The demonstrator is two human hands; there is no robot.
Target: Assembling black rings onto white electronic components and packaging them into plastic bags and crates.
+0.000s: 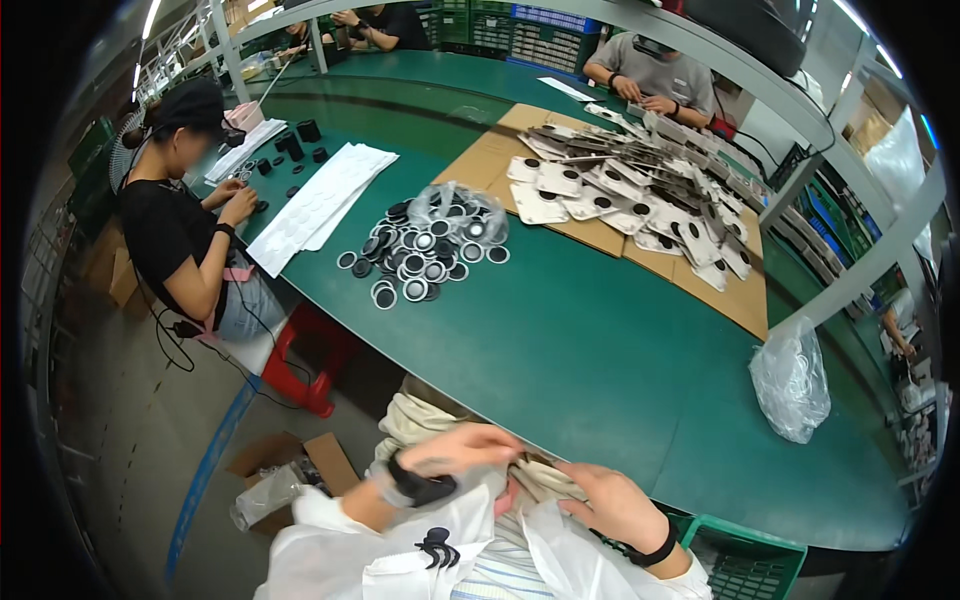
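My left hand [455, 450] is at the table's near edge, its slightly blurred fingers pressed together; what they pinch, if anything, is hidden. Opposite it, my right hand [622, 508] has its thumb and fingers closed on a fold of beige cloth [545, 480]. This cloth lies bunched over my lap, below the tabletop. A black claw clip [437, 547] hangs on the white garment at my front. Beyond my hands, a pile of round black-and-grey rings [425, 250] is spread on the green table [560, 340], partly under a clear plastic bag [458, 205].
Flat white plates with black round parts [630, 190] are heaped on cardboard [690, 285]. A clear bag [790, 380] lies at the right, above a green crate [745, 555]. One co-worker [175, 210] sits left beside white sheets [325, 205]; another [655, 80] works across the table.
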